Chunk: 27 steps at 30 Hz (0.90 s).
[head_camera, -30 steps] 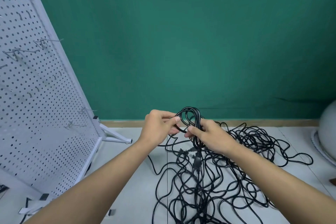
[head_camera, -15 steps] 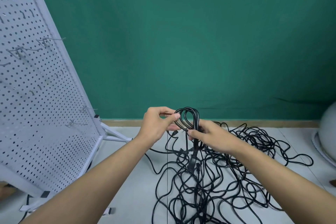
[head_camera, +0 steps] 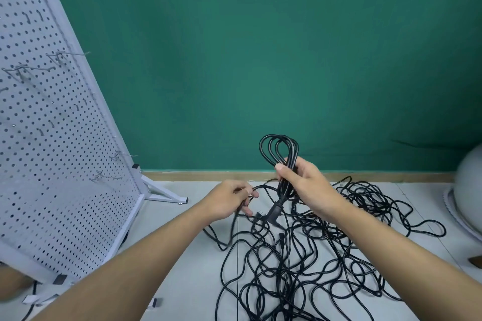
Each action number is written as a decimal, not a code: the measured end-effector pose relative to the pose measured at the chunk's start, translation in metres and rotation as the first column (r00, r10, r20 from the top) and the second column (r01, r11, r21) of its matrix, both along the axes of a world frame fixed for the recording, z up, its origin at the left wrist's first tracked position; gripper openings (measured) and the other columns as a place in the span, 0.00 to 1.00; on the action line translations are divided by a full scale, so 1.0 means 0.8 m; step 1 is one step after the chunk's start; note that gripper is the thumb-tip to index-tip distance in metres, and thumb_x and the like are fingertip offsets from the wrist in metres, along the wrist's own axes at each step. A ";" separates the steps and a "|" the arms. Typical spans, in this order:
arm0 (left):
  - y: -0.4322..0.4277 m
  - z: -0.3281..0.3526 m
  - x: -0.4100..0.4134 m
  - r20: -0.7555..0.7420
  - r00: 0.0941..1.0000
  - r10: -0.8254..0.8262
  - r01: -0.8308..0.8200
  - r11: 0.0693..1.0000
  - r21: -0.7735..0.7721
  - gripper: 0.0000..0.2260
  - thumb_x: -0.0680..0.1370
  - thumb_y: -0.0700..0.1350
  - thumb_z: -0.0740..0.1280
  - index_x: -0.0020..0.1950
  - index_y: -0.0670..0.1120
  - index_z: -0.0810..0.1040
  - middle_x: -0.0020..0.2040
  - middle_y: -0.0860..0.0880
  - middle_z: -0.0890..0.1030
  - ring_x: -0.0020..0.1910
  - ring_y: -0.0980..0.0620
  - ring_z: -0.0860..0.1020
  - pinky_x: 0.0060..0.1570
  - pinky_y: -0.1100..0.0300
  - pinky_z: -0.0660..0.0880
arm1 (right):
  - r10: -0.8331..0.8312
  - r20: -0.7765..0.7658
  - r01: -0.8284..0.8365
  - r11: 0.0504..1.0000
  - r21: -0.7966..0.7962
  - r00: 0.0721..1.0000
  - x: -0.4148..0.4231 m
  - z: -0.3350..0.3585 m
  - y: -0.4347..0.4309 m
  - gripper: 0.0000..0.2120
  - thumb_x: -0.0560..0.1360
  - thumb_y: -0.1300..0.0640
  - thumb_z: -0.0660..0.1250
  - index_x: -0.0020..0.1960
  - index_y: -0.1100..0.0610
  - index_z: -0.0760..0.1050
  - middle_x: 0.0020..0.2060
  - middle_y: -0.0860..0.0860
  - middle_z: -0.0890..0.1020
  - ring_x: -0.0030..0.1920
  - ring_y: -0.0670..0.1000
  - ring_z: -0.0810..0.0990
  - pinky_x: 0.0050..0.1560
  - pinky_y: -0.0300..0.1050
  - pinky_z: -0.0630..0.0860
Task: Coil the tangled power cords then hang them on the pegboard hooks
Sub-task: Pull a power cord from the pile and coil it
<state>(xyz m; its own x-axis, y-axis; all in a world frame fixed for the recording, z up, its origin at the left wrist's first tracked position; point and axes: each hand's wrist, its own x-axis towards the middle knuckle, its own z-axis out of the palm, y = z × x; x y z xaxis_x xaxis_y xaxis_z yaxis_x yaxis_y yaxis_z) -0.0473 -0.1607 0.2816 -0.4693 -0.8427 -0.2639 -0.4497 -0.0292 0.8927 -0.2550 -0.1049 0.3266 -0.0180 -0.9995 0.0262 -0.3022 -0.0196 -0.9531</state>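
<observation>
- Gripping the coiled cord (head_camera: 285, 186) just below its loops, the right hand (head_camera: 310, 187) had its fingers curled tight round the bundle, held upright.
- The left hand (head_camera: 228, 200) pinched a loose strand beside it.
- A plug (head_camera: 273, 212) hung beneath the bundle.
- The tangled cords (head_camera: 326, 255) lay on the floor (head_camera: 203, 281); the pegboard (head_camera: 52, 151) with its hooks (head_camera: 105, 178) stood at left.

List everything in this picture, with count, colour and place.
pegboard: one, white, standing at left
wire hooks: several, grey, on the pegboard
coiled power cord: one, black, raised at centre
plug: one, black, hanging under the coil
tangled power cords: one pile, black, on the floor
loose strand: one, black, left of the plug
wall: one, green, behind
baseboard: one, wooden, foot of wall
rounded object: one, white, right edge
floor: one, pale grey, below
left hand: one, pinching the loose strand
right hand: one, gripping the coiled power cord
</observation>
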 end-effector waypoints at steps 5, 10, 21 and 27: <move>-0.001 0.018 -0.009 0.321 0.945 -0.065 0.191 0.906 -0.377 0.10 0.85 0.51 0.64 0.55 0.49 0.84 0.47 0.49 0.82 0.47 0.47 0.80 0.51 0.53 0.77 | -0.078 -0.252 0.066 0.996 -0.053 0.965 -0.001 -0.008 -0.004 0.10 0.83 0.48 0.66 0.46 0.52 0.75 0.34 0.44 0.77 0.36 0.45 0.75 0.44 0.40 0.74; 0.003 0.041 -0.008 0.410 0.905 -0.116 0.362 0.716 -0.597 0.11 0.85 0.49 0.63 0.57 0.46 0.83 0.46 0.55 0.72 0.45 0.53 0.73 0.48 0.57 0.70 | -0.069 -0.484 0.065 0.998 -0.025 0.872 -0.001 -0.009 -0.001 0.11 0.84 0.49 0.64 0.47 0.53 0.75 0.36 0.45 0.78 0.38 0.45 0.74 0.36 0.30 0.67; 0.002 0.060 -0.002 0.113 0.990 -0.086 0.142 0.603 -0.785 0.07 0.77 0.46 0.76 0.46 0.47 0.79 0.44 0.55 0.74 0.41 0.57 0.74 0.42 0.66 0.69 | 0.244 -0.152 -0.218 0.962 0.167 0.958 0.002 0.002 0.007 0.09 0.86 0.54 0.62 0.57 0.54 0.80 0.50 0.50 0.88 0.44 0.43 0.83 0.50 0.39 0.76; 0.000 0.056 -0.002 -0.033 0.999 -0.013 -0.013 0.720 -0.693 0.10 0.70 0.49 0.82 0.44 0.51 0.82 0.41 0.54 0.76 0.35 0.55 0.71 0.39 0.68 0.68 | 0.391 -0.130 -0.351 0.901 0.255 0.911 0.006 -0.001 0.011 0.12 0.85 0.52 0.63 0.60 0.60 0.78 0.47 0.48 0.87 0.49 0.42 0.82 0.53 0.38 0.77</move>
